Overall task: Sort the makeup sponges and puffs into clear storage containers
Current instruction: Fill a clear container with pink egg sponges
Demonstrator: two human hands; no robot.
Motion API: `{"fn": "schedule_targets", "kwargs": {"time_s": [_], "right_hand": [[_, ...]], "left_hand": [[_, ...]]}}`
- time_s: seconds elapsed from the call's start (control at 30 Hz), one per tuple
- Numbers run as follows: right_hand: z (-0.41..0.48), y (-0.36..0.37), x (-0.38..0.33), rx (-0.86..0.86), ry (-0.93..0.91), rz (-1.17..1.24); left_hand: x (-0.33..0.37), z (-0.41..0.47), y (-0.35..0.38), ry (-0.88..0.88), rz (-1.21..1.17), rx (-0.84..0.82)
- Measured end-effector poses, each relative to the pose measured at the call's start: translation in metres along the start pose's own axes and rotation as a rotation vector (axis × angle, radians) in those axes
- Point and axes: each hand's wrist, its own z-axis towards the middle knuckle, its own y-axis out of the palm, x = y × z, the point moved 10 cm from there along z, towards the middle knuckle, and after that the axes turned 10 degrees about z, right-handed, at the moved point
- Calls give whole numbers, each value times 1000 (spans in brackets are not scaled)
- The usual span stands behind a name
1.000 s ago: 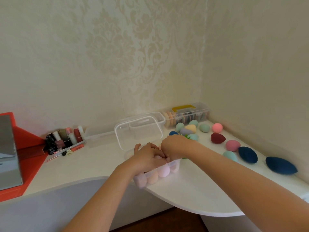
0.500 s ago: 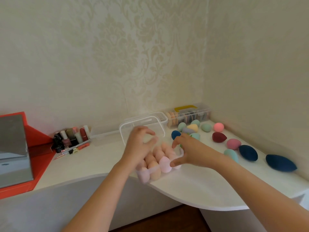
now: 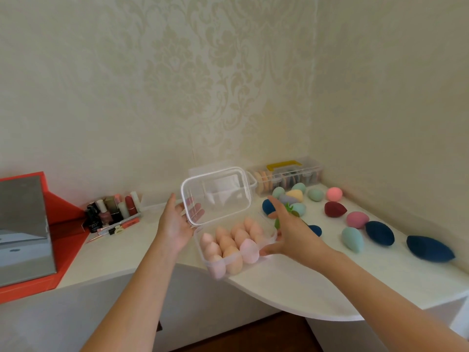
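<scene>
Your left hand [image 3: 175,224] sits at the centre of the frame. Its straight fingers [image 3: 196,209] lie behind the raised clear lid [image 3: 215,194] and show through the plastic, while the thumb stands apart from the lid. Your right hand [image 3: 291,235] is spread wide against the right end of the clear storage container [image 3: 206,261], with the thumb touching its near corner and nothing gripped.

The container stands at the front edge of the white desk [image 3: 317,288], packed with two rows of pink and peach teardrop sponges [image 3: 228,247].

Loose sponges lie at the right of the frame, among them two navy ones [image 3: 429,248] [image 3: 379,233], a teal one [image 3: 352,238] and a maroon one [image 3: 334,209]. A second clear box with a yellow handle [image 3: 286,175] stands in the corner by the wall. Nail polish bottles [image 3: 111,209] cluster at the left, beside a red box [image 3: 63,224].
</scene>
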Motion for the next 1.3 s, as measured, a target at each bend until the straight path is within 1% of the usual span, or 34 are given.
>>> {"fn": "schedule_targets", "kwargs": {"time_s": [0.03, 0.1, 0.17, 0.27, 0.33, 0.37, 0.43, 0.47, 0.53, 0.6, 0.67, 0.73, 0.8, 0.9, 1.03, 1.17, 1.3], "right_hand": [[0, 0, 0, 7, -4, 20], [0, 1, 2, 32, -5, 43], [-2, -1, 1, 82, -21, 28], [-5, -6, -10, 168, -132, -63], [-7, -4, -17, 166, -196, -161], [-8, -2, -18, 157, -204, -250], [-8, 1, -18, 150, -214, -408], [-8, 3, -18, 141, -226, -432], [-9, 14, -17, 80, -262, -442], [-10, 26, -15, -13, -283, -426], [-10, 30, -13, -73, -275, -374], [-8, 26, -17, -107, -271, -366], [-7, 22, -22, -152, -264, -391], [-4, 19, -23, -230, -252, -415], [4, 18, -16, -331, -200, -365], [10, 15, -18, -269, -201, -383], [13, 17, -24, -209, -203, -545]], "left_hand": [[2, -1, 3, 10, 11, -23], [6, -5, 10, 50, 136, -82], [10, -9, 21, 120, 384, -182], [5, -16, 31, 204, 788, -348], [2, -22, 35, 237, 932, -420], [1, -24, 37, 252, 1011, -443], [0, -26, 40, 289, 1169, -461], [0, -28, 43, 313, 1230, -464], [-3, -31, 47, 341, 1306, -467], [-12, -35, 49, 317, 1369, -483], [-24, -39, 51, 307, 1534, -484], [-27, -42, 53, 334, 1704, -446], [-28, -45, 54, 321, 1766, -434], [-31, -44, 53, 268, 1799, -430], [-31, -47, 59, 258, 1895, -397], [-27, -52, 68, 291, 1946, -358], [-23, -57, 70, 323, 1918, -309]]}}
